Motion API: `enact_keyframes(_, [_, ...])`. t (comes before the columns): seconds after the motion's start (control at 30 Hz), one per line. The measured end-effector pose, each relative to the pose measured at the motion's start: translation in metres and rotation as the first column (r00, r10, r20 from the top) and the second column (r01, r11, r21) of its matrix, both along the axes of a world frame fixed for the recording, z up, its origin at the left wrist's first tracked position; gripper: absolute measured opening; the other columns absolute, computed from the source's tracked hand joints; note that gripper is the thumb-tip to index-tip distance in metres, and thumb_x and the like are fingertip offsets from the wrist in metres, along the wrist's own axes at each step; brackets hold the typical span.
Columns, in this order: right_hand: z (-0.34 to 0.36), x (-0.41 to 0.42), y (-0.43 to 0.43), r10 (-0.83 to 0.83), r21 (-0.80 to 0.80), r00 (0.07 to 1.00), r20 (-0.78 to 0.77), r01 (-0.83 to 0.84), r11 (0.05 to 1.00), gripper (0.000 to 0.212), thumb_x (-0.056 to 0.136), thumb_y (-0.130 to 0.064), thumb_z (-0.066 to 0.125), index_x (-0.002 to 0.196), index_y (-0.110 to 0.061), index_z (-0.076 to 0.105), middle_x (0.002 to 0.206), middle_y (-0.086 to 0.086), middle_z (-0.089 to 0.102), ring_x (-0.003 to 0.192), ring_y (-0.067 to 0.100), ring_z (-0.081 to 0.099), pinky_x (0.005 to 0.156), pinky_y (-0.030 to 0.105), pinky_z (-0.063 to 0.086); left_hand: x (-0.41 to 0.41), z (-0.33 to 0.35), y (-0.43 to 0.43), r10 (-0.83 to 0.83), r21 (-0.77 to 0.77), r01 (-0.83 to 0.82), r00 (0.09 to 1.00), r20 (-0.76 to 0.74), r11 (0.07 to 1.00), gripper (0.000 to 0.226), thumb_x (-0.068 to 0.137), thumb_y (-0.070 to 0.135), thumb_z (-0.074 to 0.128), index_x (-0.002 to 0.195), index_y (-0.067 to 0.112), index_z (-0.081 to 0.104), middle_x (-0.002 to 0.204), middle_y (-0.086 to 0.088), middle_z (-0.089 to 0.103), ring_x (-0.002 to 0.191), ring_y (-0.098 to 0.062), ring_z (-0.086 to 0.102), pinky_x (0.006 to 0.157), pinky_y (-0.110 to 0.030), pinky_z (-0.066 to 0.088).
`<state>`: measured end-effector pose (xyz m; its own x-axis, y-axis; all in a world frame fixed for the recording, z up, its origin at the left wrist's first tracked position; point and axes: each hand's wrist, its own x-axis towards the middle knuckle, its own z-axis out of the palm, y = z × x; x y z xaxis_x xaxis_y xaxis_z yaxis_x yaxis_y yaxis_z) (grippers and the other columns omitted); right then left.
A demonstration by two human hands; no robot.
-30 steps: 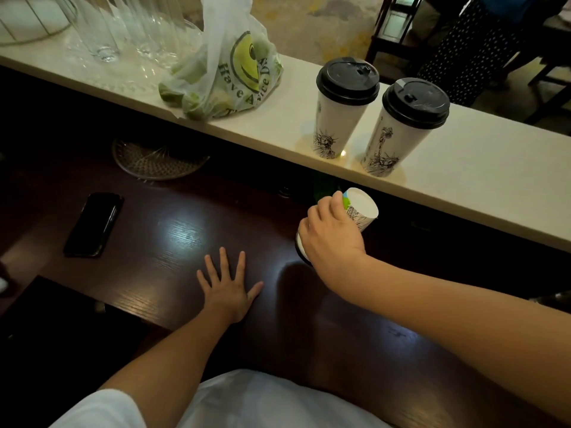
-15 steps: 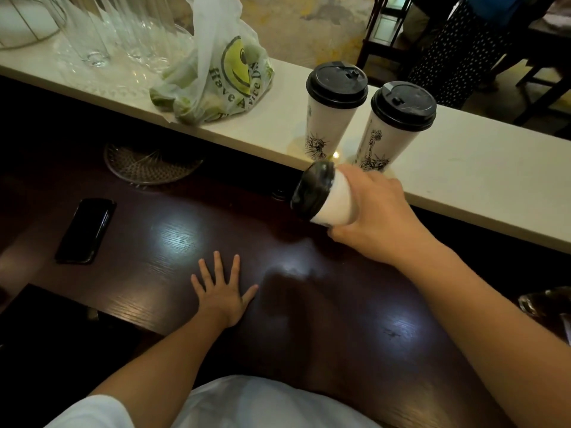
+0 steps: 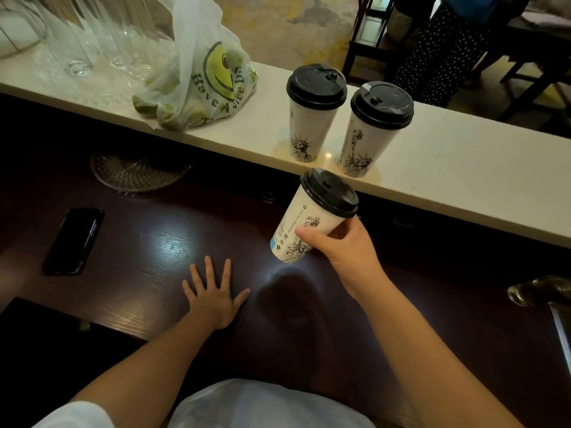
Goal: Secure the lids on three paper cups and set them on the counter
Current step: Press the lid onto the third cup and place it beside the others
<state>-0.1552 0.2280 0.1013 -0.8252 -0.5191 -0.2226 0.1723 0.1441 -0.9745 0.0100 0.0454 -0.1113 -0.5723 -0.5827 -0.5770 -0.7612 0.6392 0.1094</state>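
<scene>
Cup three (image 3: 304, 225), lidded and tilted, sits gripped in the right hand (image 3: 343, 242); the left hand (image 3: 213, 291) lies spread flat. Next, probably, stand it upright on the far counter (image 3: 463, 168).

Before me a dark glossy wooden table (image 3: 160, 242) catches a ceiling light's glare; beyond the pale ledge (image 3: 463, 168), mottled yellow-grey floor (image 3: 293, 26) and dark chairs (image 3: 364, 41).

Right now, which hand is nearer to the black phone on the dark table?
Left. The left hand lies flat on the dark table, to the right of the phone. The right hand is farther right, holding the third lidded cup in the air.
</scene>
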Motion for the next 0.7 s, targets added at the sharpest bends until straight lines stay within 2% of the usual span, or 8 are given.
enact_keyframes(0.13, [-0.012, 0.002, -0.001, -0.007, 0.013, 1.000, 0.013, 0.007, 1.000, 0.060, 0.070, -0.001, 0.089, 0.122, -0.011, 0.062, 0.107, 0.000, 0.077, 0.094, 0.003, 0.074, 0.071, 0.016, 0.057, -0.001, 0.004, -0.002, -0.022, 0.010, 0.022, 0.999, 0.046, 1.000, 0.091, 0.084, 0.085, 0.012, 0.140, 0.037, -0.041, 0.155, -0.012, -0.046, 0.143, -0.046, -0.036, 0.117, -0.065, -0.012])
enact_keyframes(0.23, [-0.015, 0.001, 0.000, -0.005, 0.014, 1.000, 0.013, 0.005, 1.000, 0.060, 0.070, -0.004, 0.090, 0.122, -0.014, 0.062, 0.106, -0.002, 0.077, 0.094, 0.002, 0.074, 0.070, 0.015, 0.057, -0.004, 0.011, -0.001, -0.044, 0.029, 0.042, 0.995, 0.089, 0.999, 0.095, 0.084, 0.085, 0.016, 0.147, 0.036, -0.036, 0.154, -0.012, -0.046, 0.143, -0.046, -0.035, 0.118, -0.065, -0.011])
enact_keyframes(0.37, [-0.019, 0.000, 0.002, -0.006, 0.007, 0.999, 0.034, 0.006, 1.000, 0.062, 0.070, -0.008, 0.091, 0.124, -0.012, 0.061, 0.111, 0.002, 0.077, 0.099, 0.008, 0.074, 0.076, 0.021, 0.059, -0.014, 0.038, -0.009, -0.030, 0.170, 0.004, 0.988, 0.152, 0.985, 0.107, 0.085, 0.076, 0.047, 0.154, 0.034, -0.022, 0.160, -0.014, -0.036, 0.146, -0.048, -0.028, 0.119, -0.064, -0.001])
enact_keyframes(0.43, [-0.021, 0.000, 0.002, -0.008, 0.008, 0.999, 0.042, 0.008, 1.000, 0.063, 0.070, -0.008, 0.091, 0.125, -0.012, 0.061, 0.111, 0.002, 0.077, 0.098, 0.008, 0.074, 0.077, 0.022, 0.059, -0.025, 0.064, -0.019, 0.020, 0.328, -0.036, 0.998, 0.052, 0.944, 0.104, 0.085, 0.061, 0.065, 0.160, 0.024, 0.005, 0.168, -0.017, -0.001, 0.153, -0.044, 0.002, 0.123, -0.054, 0.016])
enact_keyframes(0.5, [-0.022, 0.000, 0.000, -0.014, 0.005, 0.999, 0.048, 0.013, 1.000, 0.063, 0.070, -0.005, 0.090, 0.126, -0.010, 0.060, 0.110, 0.001, 0.077, 0.094, 0.004, 0.074, 0.073, 0.018, 0.058, -0.037, 0.092, -0.021, 0.120, 0.495, -0.017, 0.977, -0.175, 0.869, 0.091, 0.082, 0.039, 0.080, 0.154, 0.014, 0.031, 0.153, -0.006, 0.040, 0.139, -0.029, 0.044, 0.115, -0.037, 0.037])
enact_keyframes(0.57, [-0.022, 0.000, -0.002, -0.018, 0.012, 0.999, 0.034, 0.018, 1.000, 0.064, 0.071, -0.005, 0.090, 0.127, -0.010, 0.059, 0.109, -0.002, 0.075, 0.090, -0.002, 0.073, 0.070, 0.014, 0.056, -0.048, 0.122, -0.013, 0.222, 0.597, 0.045, 0.904, -0.366, 0.801, 0.089, 0.077, 0.021, 0.086, 0.151, 0.015, 0.037, 0.144, 0.000, 0.048, 0.122, -0.020, 0.059, 0.106, -0.033, 0.047])
enact_keyframes(0.63, [-0.022, 0.001, -0.003, -0.016, 0.021, 1.000, 0.011, 0.016, 1.000, 0.067, 0.070, -0.007, 0.091, 0.128, -0.012, 0.058, 0.109, -0.004, 0.074, 0.091, -0.004, 0.072, 0.071, 0.014, 0.057, -0.057, 0.147, -0.001, 0.290, 0.656, 0.145, 0.811, -0.507, 0.741, 0.088, 0.073, 0.008, 0.088, 0.147, 0.014, 0.042, 0.145, -0.007, 0.054, 0.120, -0.021, 0.063, 0.106, -0.043, 0.050])
enact_keyframes(0.7, [-0.021, 0.001, -0.003, -0.008, 0.042, 1.000, -0.010, 0.008, 0.999, 0.070, 0.068, -0.013, 0.093, 0.129, -0.016, 0.058, 0.112, -0.004, 0.074, 0.097, 0.002, 0.072, 0.079, 0.021, 0.059, -0.064, 0.164, 0.012, 0.300, 0.660, 0.253, 0.739, -0.604, 0.708, 0.083, 0.068, 0.008, 0.090, 0.141, 0.016, 0.050, 0.134, -0.005, 0.065, 0.117, -0.019, 0.067, 0.103, -0.046, 0.053])
